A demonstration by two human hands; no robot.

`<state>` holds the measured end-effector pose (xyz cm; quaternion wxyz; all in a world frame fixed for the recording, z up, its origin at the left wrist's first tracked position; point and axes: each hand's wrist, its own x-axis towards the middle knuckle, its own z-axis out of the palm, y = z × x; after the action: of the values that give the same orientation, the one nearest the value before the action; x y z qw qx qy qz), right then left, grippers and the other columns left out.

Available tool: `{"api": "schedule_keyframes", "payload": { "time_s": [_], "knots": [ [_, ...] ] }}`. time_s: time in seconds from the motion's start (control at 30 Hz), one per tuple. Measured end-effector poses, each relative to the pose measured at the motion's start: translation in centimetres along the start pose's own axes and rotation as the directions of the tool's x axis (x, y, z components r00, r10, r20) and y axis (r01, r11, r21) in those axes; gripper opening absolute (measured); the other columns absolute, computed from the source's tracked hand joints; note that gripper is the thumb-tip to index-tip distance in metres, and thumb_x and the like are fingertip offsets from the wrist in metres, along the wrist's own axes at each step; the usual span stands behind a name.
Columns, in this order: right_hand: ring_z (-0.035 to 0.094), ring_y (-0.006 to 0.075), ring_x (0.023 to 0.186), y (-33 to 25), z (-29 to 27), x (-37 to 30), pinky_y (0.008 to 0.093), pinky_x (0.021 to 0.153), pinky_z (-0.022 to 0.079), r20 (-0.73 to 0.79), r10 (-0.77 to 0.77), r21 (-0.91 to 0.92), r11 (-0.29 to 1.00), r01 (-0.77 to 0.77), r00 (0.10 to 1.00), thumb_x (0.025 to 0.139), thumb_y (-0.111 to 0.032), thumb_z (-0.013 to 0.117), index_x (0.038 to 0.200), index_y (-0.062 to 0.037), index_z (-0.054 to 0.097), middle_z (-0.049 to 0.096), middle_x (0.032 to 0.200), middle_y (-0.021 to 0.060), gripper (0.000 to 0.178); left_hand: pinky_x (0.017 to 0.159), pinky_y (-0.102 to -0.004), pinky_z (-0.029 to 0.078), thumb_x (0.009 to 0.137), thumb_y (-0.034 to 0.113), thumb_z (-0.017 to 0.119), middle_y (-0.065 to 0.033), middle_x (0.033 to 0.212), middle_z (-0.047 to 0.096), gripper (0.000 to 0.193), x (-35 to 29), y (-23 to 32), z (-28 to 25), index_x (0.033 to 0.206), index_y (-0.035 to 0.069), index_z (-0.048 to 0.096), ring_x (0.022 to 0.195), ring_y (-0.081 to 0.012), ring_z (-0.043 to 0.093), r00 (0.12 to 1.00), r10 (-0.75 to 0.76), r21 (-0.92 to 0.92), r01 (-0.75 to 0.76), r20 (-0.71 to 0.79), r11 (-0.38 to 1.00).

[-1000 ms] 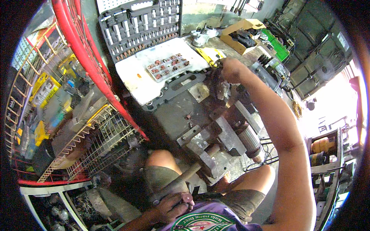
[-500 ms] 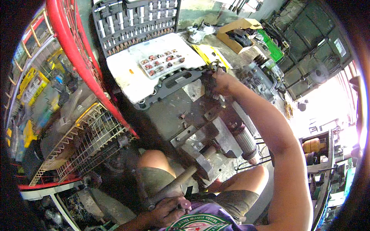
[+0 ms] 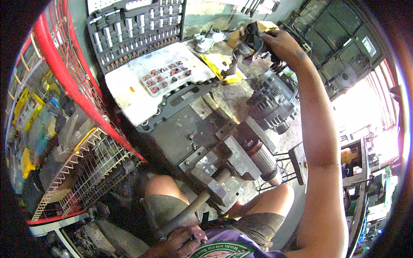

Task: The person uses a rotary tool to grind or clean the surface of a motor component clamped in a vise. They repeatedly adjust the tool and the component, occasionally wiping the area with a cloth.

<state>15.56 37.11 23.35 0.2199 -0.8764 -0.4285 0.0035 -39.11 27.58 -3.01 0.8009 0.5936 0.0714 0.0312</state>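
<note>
Down by my lap, my left hand is closed around a small reddish round piece with a centre hole. It rests beside the lower end of the vise screw. My right arm stretches to the far side of the bench, where my right hand grips a black, crumpled cloth-like thing above a cardboard box. In front of me a steel bench vise stands with a ribbed motor armature lying along its right side. The right hand's fingertips are partly hidden.
An open socket set case stands at the back left, with a white lid and a divided box of small copper-coloured parts before it. An alternator sits right of the vise. A red-framed wire rack borders the left.
My right hand has moved from beside the case's edge to the box farther back and right, and now grips the black cloth-like thing. My left hand keeps its round piece. The view has shifted.
</note>
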Motion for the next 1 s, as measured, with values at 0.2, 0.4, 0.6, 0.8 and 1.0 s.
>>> {"api": "schedule_keyframes", "payload": {
  "time_s": [0.2, 0.4, 0.6, 0.8, 1.0],
  "knots": [
    [0.076, 0.024, 0.077, 0.9, 0.8, -0.4, 0.0384, 0.074, 0.06, -0.215, -0.092, -0.159, 0.986, 0.058, 0.972, 0.097, -0.045, 0.07, 0.126, -0.0027, 0.076, 0.08, 0.093, 0.0144, 0.051, 0.091, -0.0396, 0.054, 0.114, 0.014, 0.052, -0.0116, 0.107, 0.068, 0.015, 0.0, 1.2, 0.3, 0.113, 0.005, 0.064, 0.103, -0.0238, 0.067, 0.999, 0.017, 0.014, -0.017, 0.037, 1.0],
    [0.077, 0.0412, 0.103, 0.7, 6.9, -2.5, 0.05, 0.093, 0.06, 0.34, -0.021, -0.535, 0.818, 0.212, 0.94, 0.089, -0.055, 0.076, 0.125, -0.0059, 0.076, 0.079, 0.109, 0.0258, 0.061, 0.085, -0.0332, 0.052, 0.113, 0.008, 0.048, -0.0074, 0.111, 0.067, 0.018, -0.6, 0.0, 1.1, 0.125, 0.007, 0.062, 0.096, -0.0155, 0.063, 0.999, -0.012, -0.134, 0.007, -0.036, 0.991],
    [0.072, 0.043, 0.115, -3.1, 12.5, -2.8, 0.0502, 0.102, 0.057, 0.555, -0.214, -0.428, 0.755, 0.497, 0.804, 0.093, -0.034, 0.075, 0.129, -0.0127, 0.076, 0.076, 0.122, 0.0228, 0.042, 0.089, -0.0332, 0.052, 0.112, 0.008, 0.05, -0.0051, 0.106, 0.067, 0.015, -1.7, -2.0, 1.2, 0.117, 0.007, 0.064, 0.099, -0.0155, 0.064, 0.967, -0.229, -0.183, 0.206, -0.113, 0.961],
    [0.074, 0.0407, 0.111, -8.3, 18.4, -1.6, 0.049, 0.101, 0.058, 0.448, -0.507, -0.212, 0.74, 0.638, 0.737, 0.089, -0.009, 0.063, 0.12, -0.0151, 0.081, 0.076, 0.117, 0.0206, 0.036, 0.09, -0.0358, 0.056, 0.109, -0.003, 0.052, -0.0113, 0.114, 0.066, 0.024, -0.5, -2.6, 1.2, 0.13, 0.007, 0.055, 0.1, -0.0208, 0.067, 0.959, 0.269, 0.06, -0.264, -0.086, 0.963],
    [0.074, 0.0401, 0.111, -10.5, 20.3, 0.7, 0.0484, 0.101, 0.058, 0.435, -0.472, -0.255, 0.752, 0.608, 0.766, 0.092, -0.012, 0.06, 0.124, -0.0182, 0.081, 0.076, 0.122, 0.019, 0.038, 0.087, -0.0389, 0.058, 0.107, -0.006, 0.053, -0.0132, 0.112, 0.067, 0.023, 0.0, -3.2, 1.2, 0.128, 0.003, 0.057, 0.098, -0.0228, 0.069, 0.929, 0.362, 0.031, -0.361, -0.076, 0.932]
  ]
}}
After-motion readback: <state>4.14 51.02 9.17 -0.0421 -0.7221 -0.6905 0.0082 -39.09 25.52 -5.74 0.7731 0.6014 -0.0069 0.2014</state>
